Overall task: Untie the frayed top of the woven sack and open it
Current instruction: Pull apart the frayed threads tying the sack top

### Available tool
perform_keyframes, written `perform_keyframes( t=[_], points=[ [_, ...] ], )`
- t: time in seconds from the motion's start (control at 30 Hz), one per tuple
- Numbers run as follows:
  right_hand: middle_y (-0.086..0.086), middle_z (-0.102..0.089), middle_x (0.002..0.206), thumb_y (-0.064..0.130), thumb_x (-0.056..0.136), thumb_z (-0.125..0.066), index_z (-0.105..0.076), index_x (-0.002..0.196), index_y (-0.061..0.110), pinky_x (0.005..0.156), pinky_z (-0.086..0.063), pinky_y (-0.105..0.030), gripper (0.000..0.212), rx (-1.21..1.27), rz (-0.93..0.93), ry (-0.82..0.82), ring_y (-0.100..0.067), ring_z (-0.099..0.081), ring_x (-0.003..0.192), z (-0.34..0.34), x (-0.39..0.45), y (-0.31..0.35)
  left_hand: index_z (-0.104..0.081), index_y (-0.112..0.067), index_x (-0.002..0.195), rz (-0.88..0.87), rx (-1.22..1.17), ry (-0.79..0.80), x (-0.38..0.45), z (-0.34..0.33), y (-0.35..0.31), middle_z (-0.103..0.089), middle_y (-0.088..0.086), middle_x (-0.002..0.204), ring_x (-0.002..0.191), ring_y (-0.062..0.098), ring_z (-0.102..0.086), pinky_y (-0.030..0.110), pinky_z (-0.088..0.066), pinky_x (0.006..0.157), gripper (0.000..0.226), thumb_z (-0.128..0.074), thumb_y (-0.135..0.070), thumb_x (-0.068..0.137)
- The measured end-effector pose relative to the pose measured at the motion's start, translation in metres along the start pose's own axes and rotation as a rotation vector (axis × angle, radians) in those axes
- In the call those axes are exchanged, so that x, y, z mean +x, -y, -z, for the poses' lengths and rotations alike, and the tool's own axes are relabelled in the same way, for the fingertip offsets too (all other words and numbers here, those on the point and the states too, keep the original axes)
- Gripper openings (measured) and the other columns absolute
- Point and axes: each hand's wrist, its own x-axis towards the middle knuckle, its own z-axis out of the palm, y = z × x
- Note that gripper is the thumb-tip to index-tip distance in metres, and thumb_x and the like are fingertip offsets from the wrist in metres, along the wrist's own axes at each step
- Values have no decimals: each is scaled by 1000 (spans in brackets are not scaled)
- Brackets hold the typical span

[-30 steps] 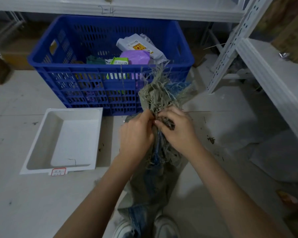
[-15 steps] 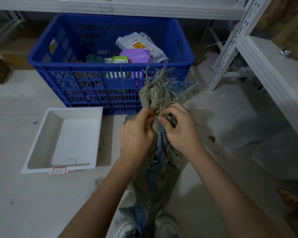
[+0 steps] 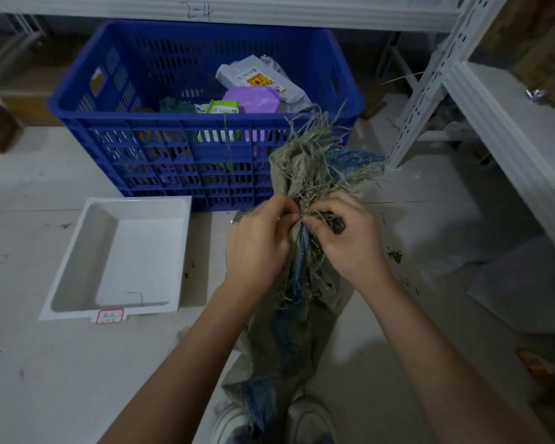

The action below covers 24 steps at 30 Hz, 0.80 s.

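Observation:
A grey-green woven sack [image 3: 289, 334] with blue stripes stands upright between my feet. Its frayed top [image 3: 321, 155] fans out in loose grey and blue strands above a bunched neck. My left hand [image 3: 258, 243] pinches the neck from the left. My right hand [image 3: 343, 238] pinches it from the right, fingertips meeting the left hand's at the tie. The tie itself is hidden among the strands and my fingers.
A blue plastic crate [image 3: 202, 113] holding several packets sits just behind the sack. A white tray [image 3: 122, 257] lies on the floor to the left. White metal shelving [image 3: 481, 100] runs along the right. Bits of dirt dot the floor.
Both hands have stayed on the sack's neck, with the fingertips shifting slightly as they work at the tie. The frayed top has spread a little to the right.

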Motion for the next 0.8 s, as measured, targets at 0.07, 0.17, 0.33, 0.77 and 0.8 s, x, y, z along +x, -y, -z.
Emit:
perform_keyframes(
  t=[0.07,0.17,0.33,0.77,0.8],
  points=[
    [7,-52,81,12,80,-69,-68,84,5,75,-37,-4,8,0,6,-11,-1,-49,81,-2,1,1,-59,-18,91,51,-53,-1,0,-2,1,-49,-12,53,48,13,-46,27,-31,43,7,-54,-21,92],
    [3,-54,84,13,80,-68,-67,84,4,76,-38,-5,10,38,-26,-65,-8,-54,85,-4,1,1,-53,-20,88,183,-326,0,-1,-5,4,-63,-9,78,81,19,-63,39,-52,69,7,-51,-16,93],
    [2,-55,86,8,81,-66,-67,86,3,78,-38,-2,8,71,-18,-74,-2,-52,86,-3,0,1,-56,-29,98,190,-528,108,-4,-3,10,-65,-10,90,82,11,-64,37,-54,73,13,-55,-37,87],
    [8,-52,83,13,81,-63,-66,84,6,81,-39,-8,9,72,-19,-76,-6,-53,87,-3,3,-2,-48,-27,87,146,-407,31,-2,-7,8,-63,-12,70,67,9,-60,35,-50,63,6,-48,-29,92],
    [4,-53,87,15,81,-62,-66,85,5,83,-40,-11,11,73,-24,-88,-9,-54,91,-3,3,-3,-46,-27,87,161,-449,39,-2,-7,9,-59,-17,64,57,0,-52,29,-43,57,7,-48,-27,94]
  ],
)
